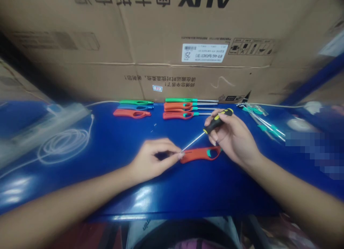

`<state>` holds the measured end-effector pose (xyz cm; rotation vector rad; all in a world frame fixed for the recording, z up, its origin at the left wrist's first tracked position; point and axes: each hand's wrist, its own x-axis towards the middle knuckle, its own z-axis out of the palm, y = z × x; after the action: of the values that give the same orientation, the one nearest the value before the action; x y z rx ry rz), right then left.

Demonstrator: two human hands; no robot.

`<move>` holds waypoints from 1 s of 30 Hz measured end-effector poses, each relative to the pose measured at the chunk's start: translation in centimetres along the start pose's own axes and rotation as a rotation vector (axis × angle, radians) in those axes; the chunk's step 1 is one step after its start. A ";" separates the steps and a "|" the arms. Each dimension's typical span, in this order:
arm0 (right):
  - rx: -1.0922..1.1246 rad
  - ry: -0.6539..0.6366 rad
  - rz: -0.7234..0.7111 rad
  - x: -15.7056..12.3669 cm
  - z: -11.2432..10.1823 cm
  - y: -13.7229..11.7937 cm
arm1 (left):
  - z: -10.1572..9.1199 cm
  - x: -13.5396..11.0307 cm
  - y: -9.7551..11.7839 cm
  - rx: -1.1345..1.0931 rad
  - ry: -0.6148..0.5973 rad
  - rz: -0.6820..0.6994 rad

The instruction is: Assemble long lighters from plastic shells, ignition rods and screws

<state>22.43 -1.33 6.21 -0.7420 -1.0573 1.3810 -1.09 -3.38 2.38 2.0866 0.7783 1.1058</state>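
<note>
An orange lighter body (pixel 200 154) with a teal trigger lies on the blue table (pixel 113 141) in front of me. My right hand (pixel 233 138) is closed round a black-and-yellow screwdriver (pixel 216 122), whose thin shaft slants down left to the lighter's left end. My left hand (pixel 154 157) is curled with thumb and finger pinched at the shaft's tip, beside the lighter's end. What the pinch holds is too small to make out.
Along the table's back lie a green, a blue and an orange handle (pixel 133 113), and several assembled lighters with metal tubes (pixel 182 107). Loose teal-tipped tubes (pixel 264 123) lie at right. A coiled white cable (pixel 63 143) is at left. A large cardboard box (pixel 172 44) stands behind.
</note>
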 end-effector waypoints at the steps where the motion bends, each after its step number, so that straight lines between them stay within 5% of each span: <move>1: -0.023 -0.019 -0.021 -0.1 0.0 -0.1 | 0.0 0.0 0.0 0.007 -0.010 -0.011; 9: -0.183 -0.236 -0.091 -0.9 -0.3 -1.0 | 0.3 -0.1 -0.1 0.035 -0.125 -0.028; 20: -0.417 -0.122 -0.348 -2.8 0.9 -0.3 | 0.3 -0.2 -0.5 0.038 -0.162 -0.040; 30: -0.333 -0.163 -0.284 -2.9 0.7 -0.4 | 0.3 0.1 -0.3 0.042 -0.151 -0.046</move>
<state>22.30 -4.34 6.39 -0.6926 -1.4846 1.0461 -0.87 -3.20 2.07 2.1475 0.7773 0.9022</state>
